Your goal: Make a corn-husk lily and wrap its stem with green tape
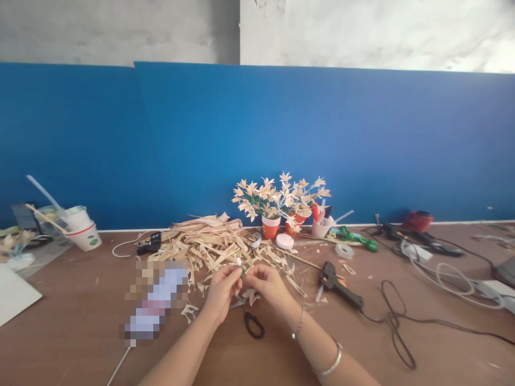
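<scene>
A pale, patchy wall (120,32) rises behind a blue board (257,118), and below it runs a brown table (80,300). At the near middle, the left hand (223,284) holds a small green piece (242,272) pinched between thumb and forefinger; the right hand (266,280) meets it from the other side, thumb and forefinger also narrowed on the piece. A bracelet (298,324) and a bangle (333,360) circle the right arm. Just below the hands are a pale flower (251,296) and scissors, the black handle (254,325) toward the person. Beyond the hands spreads a heap of dry, straw-coloured strips (201,236). Behind it, by the board, two red pots, one in front (270,228) and one beside it (293,229), bear pale flowers (263,195); the yellow marks on the pots are too small to read. Near them are a round white box (285,241), a roll of tape (344,251) and a white cup of tools (321,229). A black glue gun (338,284) lies right of the hands, its cord (392,316) looped. At far left, a paper cup (86,238) with a red rim carries green print, not legible from here. Left of the hands, a pixelated object (155,305) shows no readable detail.
</scene>
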A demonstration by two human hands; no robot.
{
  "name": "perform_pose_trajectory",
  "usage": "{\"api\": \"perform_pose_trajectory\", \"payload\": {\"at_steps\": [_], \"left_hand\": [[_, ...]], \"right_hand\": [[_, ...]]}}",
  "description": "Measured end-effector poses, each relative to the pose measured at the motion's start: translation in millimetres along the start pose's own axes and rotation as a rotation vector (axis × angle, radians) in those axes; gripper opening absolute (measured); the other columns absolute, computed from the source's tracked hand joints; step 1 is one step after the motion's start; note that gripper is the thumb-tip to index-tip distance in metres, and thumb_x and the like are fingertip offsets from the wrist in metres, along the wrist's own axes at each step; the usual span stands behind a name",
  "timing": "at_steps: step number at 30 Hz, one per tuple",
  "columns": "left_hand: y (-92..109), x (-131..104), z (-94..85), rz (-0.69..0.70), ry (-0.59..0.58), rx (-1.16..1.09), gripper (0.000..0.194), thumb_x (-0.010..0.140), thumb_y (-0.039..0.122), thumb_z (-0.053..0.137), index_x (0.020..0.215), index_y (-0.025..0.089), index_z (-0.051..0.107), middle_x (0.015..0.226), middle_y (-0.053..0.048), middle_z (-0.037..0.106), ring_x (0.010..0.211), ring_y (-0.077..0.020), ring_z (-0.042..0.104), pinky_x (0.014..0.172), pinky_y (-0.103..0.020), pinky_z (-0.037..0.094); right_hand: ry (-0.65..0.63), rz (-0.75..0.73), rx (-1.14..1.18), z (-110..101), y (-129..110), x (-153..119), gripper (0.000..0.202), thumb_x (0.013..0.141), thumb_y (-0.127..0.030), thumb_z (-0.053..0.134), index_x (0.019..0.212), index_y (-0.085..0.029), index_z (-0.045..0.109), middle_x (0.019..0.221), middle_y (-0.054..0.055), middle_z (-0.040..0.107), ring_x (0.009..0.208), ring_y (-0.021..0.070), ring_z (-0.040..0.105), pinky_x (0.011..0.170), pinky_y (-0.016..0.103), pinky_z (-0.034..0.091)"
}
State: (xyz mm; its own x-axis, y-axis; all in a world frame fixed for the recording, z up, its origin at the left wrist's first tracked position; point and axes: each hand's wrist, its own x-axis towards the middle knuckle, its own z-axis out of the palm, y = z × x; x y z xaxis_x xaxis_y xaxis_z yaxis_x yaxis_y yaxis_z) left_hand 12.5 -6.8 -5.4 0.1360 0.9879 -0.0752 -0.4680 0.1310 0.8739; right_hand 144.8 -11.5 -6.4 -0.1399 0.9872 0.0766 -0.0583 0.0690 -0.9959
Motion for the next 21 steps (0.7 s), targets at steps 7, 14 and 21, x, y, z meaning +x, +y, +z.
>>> {"api": "perform_pose_trajectory", "payload": {"at_steps": [7,14,21], "left_hand": [[1.0,0.9,-1.5,-0.016,-0.02,0.013,0.018,0.065,0.028,0.068,0.067,0.013,0.057,0.046,0.006,0.048,0.041,-0.0031,0.038,0.039,-0.014,0.024],[0.5,1.2,-2.7,-0.033,-0.03,0.015,0.021,0.064,0.029,0.069,0.066,0.014,0.055,0.045,0.007,0.046,0.041,-0.003,0.036,0.039,-0.014,0.023],[-0.6,2.6,-0.9,0.017,0.039,0.171,0.02,0.067,0.031,0.065,0.066,0.014,0.053,0.043,0.008,0.044,0.039,-0.003,0.033,0.037,-0.014,0.022]], "right_hand": [[0.005,-0.044,-0.106,-0.2,2.7,-0.2,0.017,0.07,-0.031,0.063,0.066,-0.015,0.057,0.059,-0.002,0.056,0.052,0.0095,0.049,0.05,0.022,0.038],[0.006,-0.06,-0.151,-2.0,3.9,0.5,0.014,0.069,-0.027,0.061,0.066,-0.014,0.056,0.059,-0.002,0.054,0.053,0.0086,0.047,0.051,0.021,0.037],[0.126,-0.1,-0.346,3.1,3.2,-2.0,0.004,0.068,-0.018,0.055,0.065,-0.016,0.056,0.056,-0.003,0.053,0.049,0.0085,0.046,0.047,0.019,0.036]]}}
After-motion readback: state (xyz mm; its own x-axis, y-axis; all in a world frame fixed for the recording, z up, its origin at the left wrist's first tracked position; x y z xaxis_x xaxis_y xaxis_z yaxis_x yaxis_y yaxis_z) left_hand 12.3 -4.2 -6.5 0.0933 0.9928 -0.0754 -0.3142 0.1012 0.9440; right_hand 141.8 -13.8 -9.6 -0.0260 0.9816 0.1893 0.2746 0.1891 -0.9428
